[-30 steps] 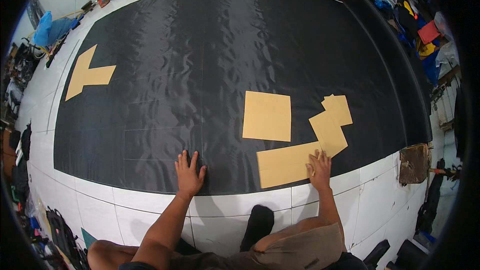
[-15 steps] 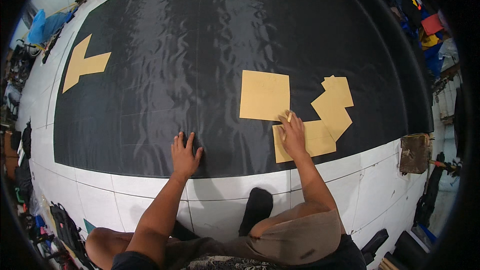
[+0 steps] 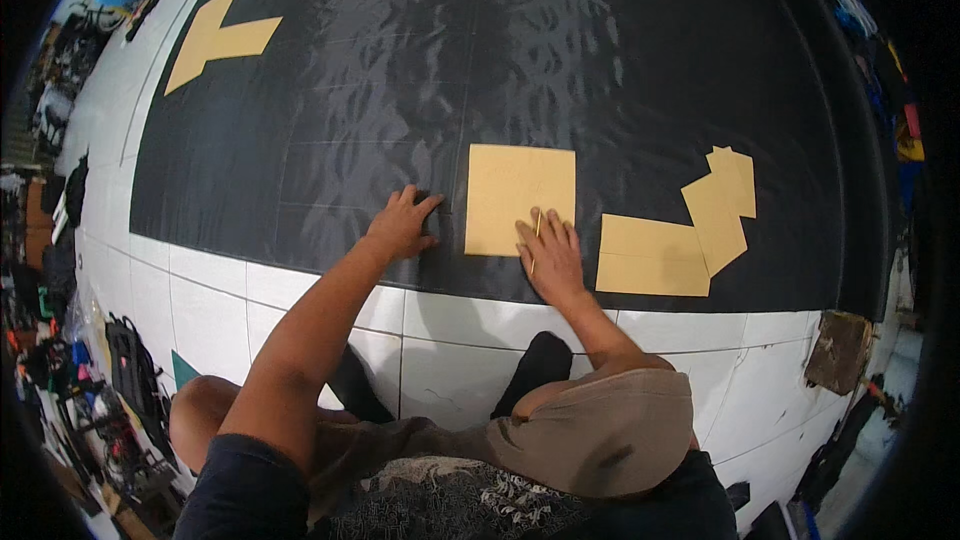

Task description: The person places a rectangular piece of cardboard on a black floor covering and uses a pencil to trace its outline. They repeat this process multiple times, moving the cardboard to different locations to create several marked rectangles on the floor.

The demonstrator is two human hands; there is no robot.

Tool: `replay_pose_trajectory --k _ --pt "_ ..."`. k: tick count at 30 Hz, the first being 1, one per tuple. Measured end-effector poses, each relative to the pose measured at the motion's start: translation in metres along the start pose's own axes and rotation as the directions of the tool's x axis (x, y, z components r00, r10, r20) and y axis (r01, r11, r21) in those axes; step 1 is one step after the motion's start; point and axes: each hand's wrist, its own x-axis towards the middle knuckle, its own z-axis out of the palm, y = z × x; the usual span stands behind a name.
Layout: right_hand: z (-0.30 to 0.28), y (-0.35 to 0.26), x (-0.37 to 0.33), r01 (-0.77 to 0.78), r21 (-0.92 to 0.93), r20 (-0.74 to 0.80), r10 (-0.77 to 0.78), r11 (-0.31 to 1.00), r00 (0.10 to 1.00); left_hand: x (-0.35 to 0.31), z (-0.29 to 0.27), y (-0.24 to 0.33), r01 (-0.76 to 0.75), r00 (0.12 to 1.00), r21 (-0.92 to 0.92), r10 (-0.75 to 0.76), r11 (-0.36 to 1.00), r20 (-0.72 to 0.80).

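Black sheet fabric [image 3: 660,90] lies spread over the floor, with thin pale lines on it. My left hand [image 3: 403,224] rests on the fabric with its fingers spread, holding nothing. To its right is a square tan card template [image 3: 505,185]. My right hand [image 3: 553,258] lies on that card's lower right corner. A thin yellow pencil-like stick [image 3: 538,230] is held between its fingers, which are otherwise stretched out. Right of this hand lies a rectangular tan card [image 3: 650,258], touching an angular tan card piece [image 3: 722,202].
A forked tan card piece [image 3: 215,40] lies at the fabric's far left. A thick fabric roll [image 3: 850,170] runs along the right edge, near a worn brown block [image 3: 838,352]. White floor tiles [image 3: 470,355] border the near edge. Assorted clutter [image 3: 110,390] sits at the left.
The view has shifted. My right hand has moved left from the rectangular card onto the square card's corner. My left hand has slid farther onto the fabric, closer to the square card.
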Motion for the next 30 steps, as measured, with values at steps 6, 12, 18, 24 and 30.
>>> replay_pose_trajectory --k 6,12,18,24,30 --pt "0.015 -0.037 -0.035 -0.013 -0.074 0.09 0.019 0.997 0.996 -0.002 0.019 -0.001 0.045 0.999 0.023 -0.045 0.999 0.009" --pt "-0.004 -0.035 -0.032 0.001 -0.035 0.114 0.003 0.999 0.993 -0.007 0.01 0.007 0.03 0.998 -0.026 -0.031 0.999 -0.049" --pt "-0.008 -0.042 -0.033 -0.065 0.005 0.083 0.065 0.998 0.994 0.007 0.016 0.006 0.03 0.999 -0.009 -0.031 0.999 -0.018" --pt "-0.016 -0.035 -0.036 -0.024 -0.093 0.17 0.039 0.995 0.985 0.008 0.028 0.008 -0.032 0.997 0.044 0.035 0.999 -0.07" --pt "-0.038 -0.035 -0.032 -0.125 -0.078 0.238 0.14 0.989 0.961 0.007 0.035 0.012 -0.048 0.998 0.03 0.049 0.998 -0.026"
